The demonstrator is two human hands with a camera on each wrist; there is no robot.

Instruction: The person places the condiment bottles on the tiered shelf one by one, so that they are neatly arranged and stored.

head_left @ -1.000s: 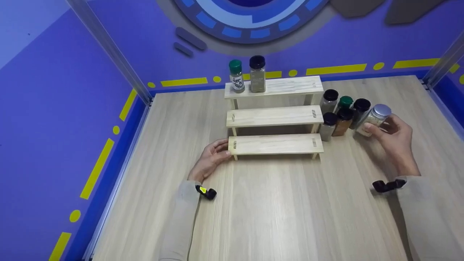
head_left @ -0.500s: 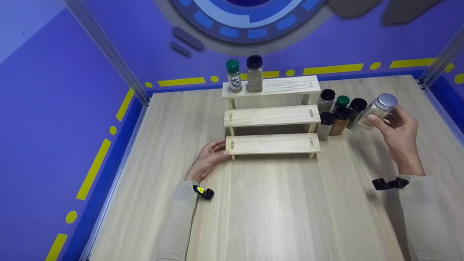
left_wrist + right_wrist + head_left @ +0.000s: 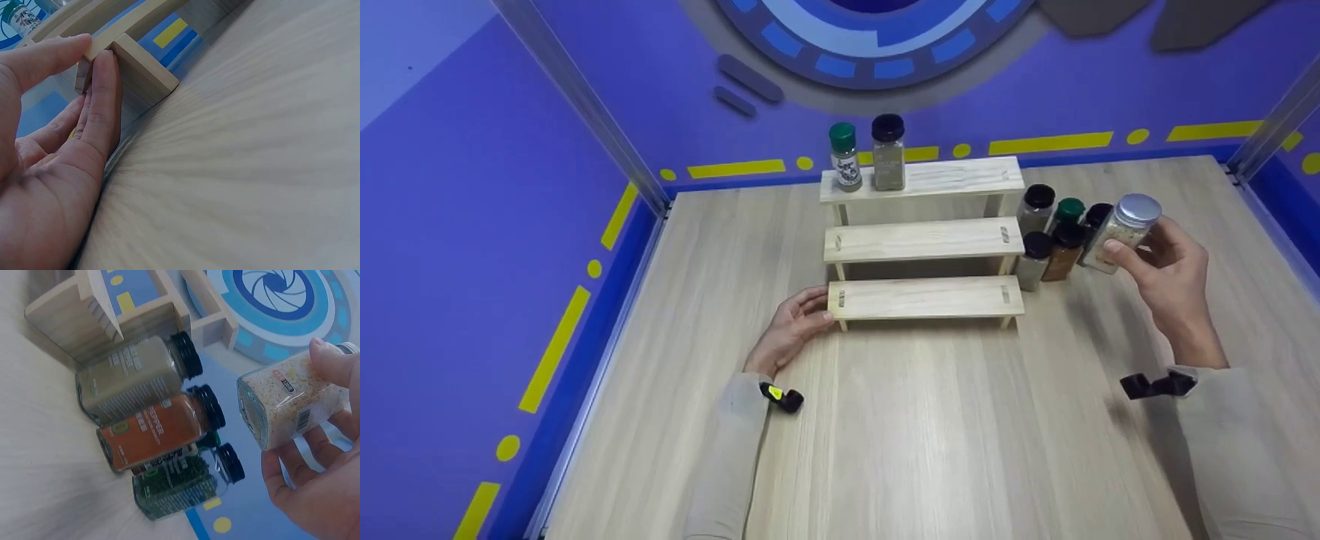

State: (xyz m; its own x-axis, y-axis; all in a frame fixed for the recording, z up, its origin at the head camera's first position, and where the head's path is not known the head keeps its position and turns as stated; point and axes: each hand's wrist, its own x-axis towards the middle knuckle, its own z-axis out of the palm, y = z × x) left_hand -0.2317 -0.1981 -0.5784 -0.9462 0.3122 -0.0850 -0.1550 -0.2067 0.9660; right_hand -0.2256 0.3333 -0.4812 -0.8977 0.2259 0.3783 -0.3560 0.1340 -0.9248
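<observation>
From my station I hold the left forearm point(image 3: 727, 457) and right forearm point(image 3: 1234, 450) stretched forward, well apart, each in a pale sleeve that ends near the wrist. I keep the left hand point(image 3: 791, 331) low, angled inward, its thumb point(image 3: 50, 59) and bent fingers point(image 3: 100, 107) gripping with the tips close together. I hold the right hand point(image 3: 1174, 281) higher, in the air, also angled inward; its right thumb point(image 3: 333, 367) presses from one side, opposite the curled fingers, in a wider pinch.
</observation>
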